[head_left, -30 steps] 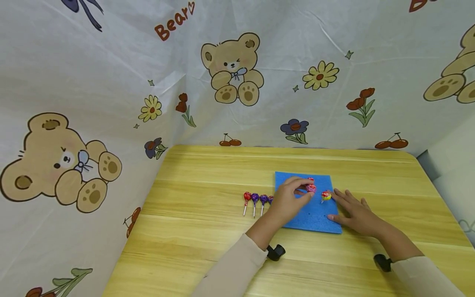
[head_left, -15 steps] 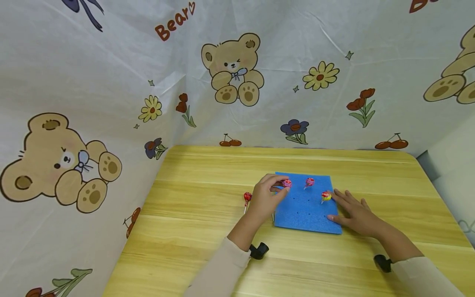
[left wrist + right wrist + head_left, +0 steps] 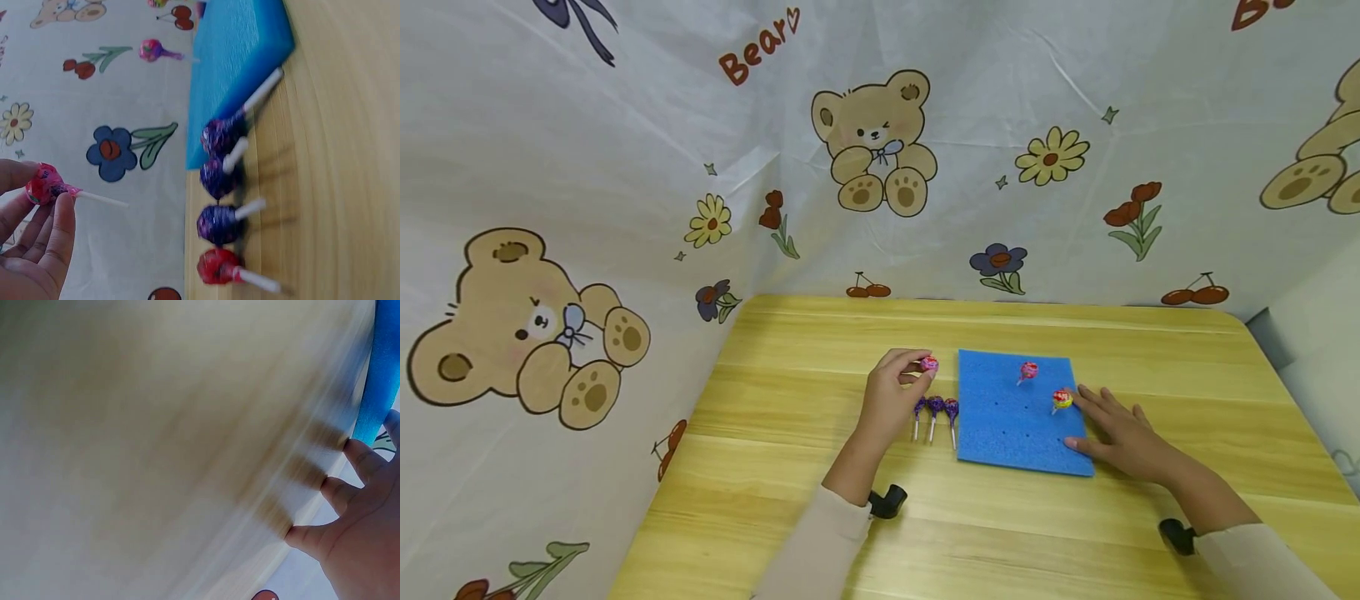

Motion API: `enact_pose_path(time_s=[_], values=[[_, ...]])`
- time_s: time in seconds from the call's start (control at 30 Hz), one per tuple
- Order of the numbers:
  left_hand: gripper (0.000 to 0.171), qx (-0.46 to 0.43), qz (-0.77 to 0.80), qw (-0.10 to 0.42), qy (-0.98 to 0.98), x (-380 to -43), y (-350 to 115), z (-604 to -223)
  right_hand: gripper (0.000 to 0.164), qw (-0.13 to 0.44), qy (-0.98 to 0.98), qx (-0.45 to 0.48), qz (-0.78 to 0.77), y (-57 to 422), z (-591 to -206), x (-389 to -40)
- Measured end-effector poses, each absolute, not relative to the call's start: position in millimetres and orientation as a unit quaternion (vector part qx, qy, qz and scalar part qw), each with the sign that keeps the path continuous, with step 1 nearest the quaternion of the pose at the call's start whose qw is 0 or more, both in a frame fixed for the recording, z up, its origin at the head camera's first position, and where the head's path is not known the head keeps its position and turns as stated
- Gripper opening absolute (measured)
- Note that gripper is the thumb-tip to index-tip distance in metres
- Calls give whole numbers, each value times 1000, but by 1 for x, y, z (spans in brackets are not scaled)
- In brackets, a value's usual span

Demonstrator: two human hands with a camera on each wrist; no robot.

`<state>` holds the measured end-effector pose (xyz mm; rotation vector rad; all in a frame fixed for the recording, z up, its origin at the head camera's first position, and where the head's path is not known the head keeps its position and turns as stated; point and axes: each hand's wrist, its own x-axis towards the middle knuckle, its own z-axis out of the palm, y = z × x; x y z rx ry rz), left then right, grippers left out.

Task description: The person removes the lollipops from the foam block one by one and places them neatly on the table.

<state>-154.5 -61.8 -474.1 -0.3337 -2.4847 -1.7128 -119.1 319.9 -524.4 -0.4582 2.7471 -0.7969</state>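
My left hand (image 3: pixel 887 396) pinches a pink-and-red lollipop (image 3: pixel 929 364) by its wrapped head, raised left of a blue foam board (image 3: pixel 992 442). In the left wrist view, that lollipop's white stick (image 3: pixel 103 199) points away free. Below the hand, three purple lollipops (image 3: pixel 935 403) lie in a row beside the board. A red lollipop (image 3: pixel 219 267) ends this row in the left wrist view; the hand hides it from the head view. A pink lollipop (image 3: pixel 1029 370) and a yellow-and-red lollipop (image 3: pixel 1062 399) stand in the board. My right hand (image 3: pixel 1120 437), fingers spread, rests at its right edge.
Small dark holes dot the foam board. Under everything is a light wooden table (image 3: pixel 805 500). A white cloth (image 3: pixel 700 100) printed with bears and flowers hangs behind it and along its left side.
My left hand has moved left from above the board with the lollipop still pinched, passing over the row and uncovering the purple lollipops. My right hand stays at the board's edge.
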Motion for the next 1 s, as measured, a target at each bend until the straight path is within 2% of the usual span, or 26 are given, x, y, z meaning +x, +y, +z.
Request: enact_pose_path(time_s=[0.4, 0.63, 0.87, 1.0], values=[[29, -46, -565, 51, -822, -159, -104, -488, 84, 124, 942, -158, -269, 322, -527, -120], [28, -7, -551, 27, -834, -161, -117, -498, 83, 123, 941, -158, -272, 322, -526, -120], [26, -10, -526, 10, -851, -164, -125, -509, 83, 123, 941, -160, -270, 322, -526, -120], [27, -4, -510, -27, -860, -165, -128, -515, 83, 123, 942, -158, -271, 321, -526, -120]])
